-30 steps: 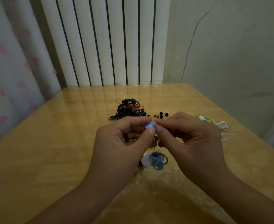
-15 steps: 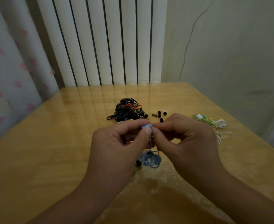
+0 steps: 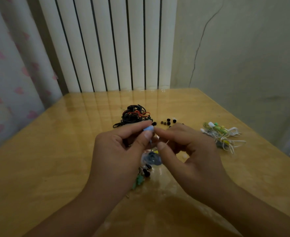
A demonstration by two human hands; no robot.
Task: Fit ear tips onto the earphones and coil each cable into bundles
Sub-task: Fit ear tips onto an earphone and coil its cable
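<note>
My left hand pinches a small light-blue earbud between thumb and forefinger above the wooden table. Its thin cable hangs down to a dark blue coil lying under my hands. My right hand is just to the right, its forefinger tip touching the earbud's end and the thumb held a little apart below. Whether a tip sits between those fingers I cannot make out. Loose black ear tips lie on the table just beyond my fingers.
A tangle of black and red earphones lies at mid-table. White, green and yellow earphones lie in a heap on the right. More small earphone parts sit below my left hand. A white radiator stands behind the table.
My right thumb has dropped away from the earbud, so the pinch has loosened to a forefinger touch. My left hand keeps its hold on the earbud.
</note>
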